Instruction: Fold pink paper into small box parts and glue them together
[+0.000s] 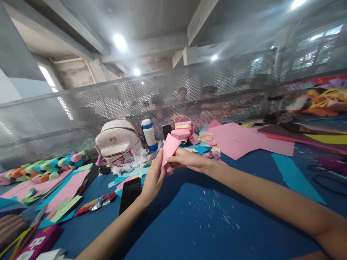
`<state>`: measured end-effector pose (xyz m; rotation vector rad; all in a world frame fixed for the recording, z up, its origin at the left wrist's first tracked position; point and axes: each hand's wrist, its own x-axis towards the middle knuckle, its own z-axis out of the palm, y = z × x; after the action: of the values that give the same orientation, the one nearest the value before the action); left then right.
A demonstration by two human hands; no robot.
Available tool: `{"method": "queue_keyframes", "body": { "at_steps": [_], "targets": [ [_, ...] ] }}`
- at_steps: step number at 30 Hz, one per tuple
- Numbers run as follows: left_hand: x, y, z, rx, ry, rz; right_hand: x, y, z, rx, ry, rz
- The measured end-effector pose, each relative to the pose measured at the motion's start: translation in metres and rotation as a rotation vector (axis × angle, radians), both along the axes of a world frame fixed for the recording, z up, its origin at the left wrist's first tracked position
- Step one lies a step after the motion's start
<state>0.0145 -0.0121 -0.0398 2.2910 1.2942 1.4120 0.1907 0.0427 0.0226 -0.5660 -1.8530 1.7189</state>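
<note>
The left hand (153, 177) and right hand (187, 159) share one folded pink paper piece (170, 146), raised above the far part of the blue worktop (189, 234). Each grip is closed on it: the left along its left edge, the right with its thumb on the near face and fingers out of sight behind. Held from two sides, the paper probably stays steady enough for its layers to be kept aligned; holding it up also keeps it apart from the clutter.

The personal things seem pushed back to leave working room: one pale backpack (118, 139) and, just beside it, one white-and-blue bottle (149, 133), both upright near the perforated metal panel (108, 104). The bare stretch before the person carries only tiny pale scraps (217, 213), too many to count.

One black phone (131, 195) lies partly behind the left forearm, perhaps for easy reach. One red snack packet (95, 204) lies to its left, and one purple box (40, 242) sits at the near left, close to what looks like one hand of another person (11, 227). On the right are one large pink sheet (233, 139) and one blue paper strip (295, 177), apart from each other. The coloured paper pieces (66, 186) at left overlap too much for a sure count.
</note>
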Motion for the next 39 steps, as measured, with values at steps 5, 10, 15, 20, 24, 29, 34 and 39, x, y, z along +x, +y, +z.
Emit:
{"method": "queue_keyframes", "body": {
  "at_steps": [5, 10, 15, 20, 24, 29, 34, 39],
  "targets": [
    [0.001, -0.001, 0.002, -0.078, -0.201, -0.032, -0.001, -0.003, 0.005, 0.166, -0.049, 0.065],
    [0.005, -0.004, 0.007, -0.188, -0.450, -0.073, -0.003, 0.003, 0.000, 0.252, -0.058, -0.047],
    [0.007, -0.002, 0.010, -0.320, -0.684, -0.102, 0.004, 0.009, 0.008, 0.421, -0.022, -0.210],
    [0.017, -0.008, 0.017, -0.493, -0.878, -0.252, 0.018, 0.009, 0.022, 1.070, -0.167, -0.360],
    [0.022, -0.010, 0.016, -0.579, -0.994, -0.323, 0.021, 0.009, 0.025, 1.366, -0.285, -0.384],
    [0.020, -0.006, 0.011, -0.633, -1.066, -0.351, 0.021, 0.010, 0.027, 1.483, -0.373, -0.355],
    [0.019, -0.007, 0.012, -0.604, -1.097, -0.334, 0.029, 0.006, 0.047, 1.469, -0.226, -0.591],
    [0.019, -0.009, 0.013, -0.567, -1.123, -0.291, 0.046, 0.004, 0.054, 1.086, 0.052, -0.789]
  ]
}}
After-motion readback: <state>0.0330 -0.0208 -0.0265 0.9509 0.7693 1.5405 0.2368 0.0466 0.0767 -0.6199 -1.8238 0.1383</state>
